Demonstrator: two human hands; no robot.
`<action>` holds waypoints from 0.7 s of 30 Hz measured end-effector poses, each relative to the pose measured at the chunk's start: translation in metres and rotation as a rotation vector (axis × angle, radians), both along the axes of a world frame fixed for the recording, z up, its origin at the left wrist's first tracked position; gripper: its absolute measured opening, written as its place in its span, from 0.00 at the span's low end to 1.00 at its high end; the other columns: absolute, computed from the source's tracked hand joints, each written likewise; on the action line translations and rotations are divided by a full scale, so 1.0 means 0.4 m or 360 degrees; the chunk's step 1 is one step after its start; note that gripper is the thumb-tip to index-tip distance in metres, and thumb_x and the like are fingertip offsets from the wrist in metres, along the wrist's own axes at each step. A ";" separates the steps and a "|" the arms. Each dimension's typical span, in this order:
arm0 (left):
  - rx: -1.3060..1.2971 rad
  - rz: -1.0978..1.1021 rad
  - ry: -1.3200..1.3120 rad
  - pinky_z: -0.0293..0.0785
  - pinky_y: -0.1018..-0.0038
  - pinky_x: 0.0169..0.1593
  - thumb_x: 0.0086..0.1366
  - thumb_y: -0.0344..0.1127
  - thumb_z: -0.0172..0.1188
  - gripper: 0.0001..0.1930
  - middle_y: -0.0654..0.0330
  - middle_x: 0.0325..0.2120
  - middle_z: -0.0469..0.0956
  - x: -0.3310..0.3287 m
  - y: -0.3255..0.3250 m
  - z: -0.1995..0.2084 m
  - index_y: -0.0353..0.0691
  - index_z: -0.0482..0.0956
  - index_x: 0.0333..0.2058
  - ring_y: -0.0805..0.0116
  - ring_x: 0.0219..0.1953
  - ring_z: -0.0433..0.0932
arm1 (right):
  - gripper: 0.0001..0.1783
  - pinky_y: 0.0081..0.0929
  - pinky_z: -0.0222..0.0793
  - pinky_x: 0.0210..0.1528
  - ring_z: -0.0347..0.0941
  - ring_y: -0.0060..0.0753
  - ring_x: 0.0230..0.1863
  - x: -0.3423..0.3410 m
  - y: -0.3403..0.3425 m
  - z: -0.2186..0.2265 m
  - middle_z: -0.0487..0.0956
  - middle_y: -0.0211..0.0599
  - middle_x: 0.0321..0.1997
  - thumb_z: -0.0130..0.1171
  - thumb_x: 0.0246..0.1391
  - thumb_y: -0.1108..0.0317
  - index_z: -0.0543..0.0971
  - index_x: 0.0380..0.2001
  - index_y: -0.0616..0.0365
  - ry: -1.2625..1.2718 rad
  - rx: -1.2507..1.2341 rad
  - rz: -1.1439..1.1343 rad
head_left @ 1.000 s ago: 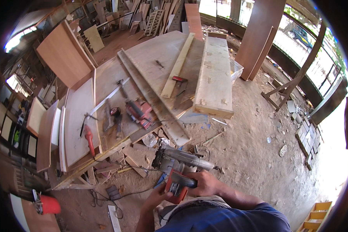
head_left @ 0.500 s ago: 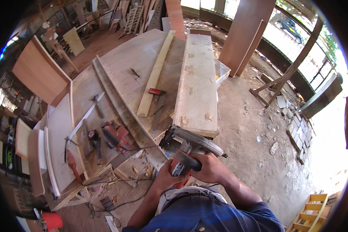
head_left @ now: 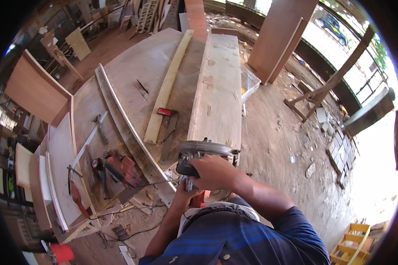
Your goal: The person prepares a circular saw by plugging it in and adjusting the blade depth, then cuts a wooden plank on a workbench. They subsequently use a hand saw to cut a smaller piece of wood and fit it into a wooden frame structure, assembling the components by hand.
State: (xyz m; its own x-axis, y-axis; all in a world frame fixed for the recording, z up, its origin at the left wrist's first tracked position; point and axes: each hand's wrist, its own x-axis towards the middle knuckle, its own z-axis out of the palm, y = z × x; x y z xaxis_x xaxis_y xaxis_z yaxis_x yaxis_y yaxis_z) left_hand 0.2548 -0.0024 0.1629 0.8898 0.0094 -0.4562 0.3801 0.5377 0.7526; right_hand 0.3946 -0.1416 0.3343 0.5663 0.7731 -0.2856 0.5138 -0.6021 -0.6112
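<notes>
A circular saw (head_left: 203, 148) with a grey guard and a red-and-black body is in both my hands. My right hand (head_left: 214, 171) is closed round its black front handle, and my left hand (head_left: 184, 196) grips the rear handle close to my waist. The saw sits at the near end of a long, thick pale wooden board (head_left: 216, 88) that lies lengthwise away from me. My right hand and the guard hide the blade and most of that end.
Left of the board, a pale batten (head_left: 172, 84) and a red-handled try square (head_left: 165, 111) lie on the worktable (head_left: 128, 66). A red power tool (head_left: 121, 170), a hammer (head_left: 101, 128) and cords lie nearer. At right are stacked paving blocks (head_left: 342, 152) and a yellow wooden frame (head_left: 351, 245).
The saw has turned and moved slightly left and up onto the board's near end. My right hand has come forward over it; my left stays at the rear. The view has shifted a little.
</notes>
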 end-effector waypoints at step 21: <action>-0.0072 0.0094 0.0293 0.83 0.63 0.49 0.57 0.30 0.74 0.33 0.55 0.47 0.82 0.011 -0.002 0.018 0.31 0.72 0.61 0.61 0.45 0.85 | 0.33 0.24 0.66 0.17 0.74 0.24 0.17 0.219 -0.323 -0.202 0.78 0.33 0.18 0.57 0.70 0.42 0.84 0.27 0.64 0.1628 0.0495 -0.0678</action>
State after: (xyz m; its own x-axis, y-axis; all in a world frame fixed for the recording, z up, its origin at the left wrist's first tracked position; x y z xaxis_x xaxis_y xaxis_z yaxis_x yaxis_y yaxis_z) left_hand 0.2590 -0.0030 0.1700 0.7900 0.0348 -0.6121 0.4759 0.5946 0.6481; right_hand 0.4824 -0.2710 0.2537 0.4120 0.6921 -0.5927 -0.5171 -0.3579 -0.7775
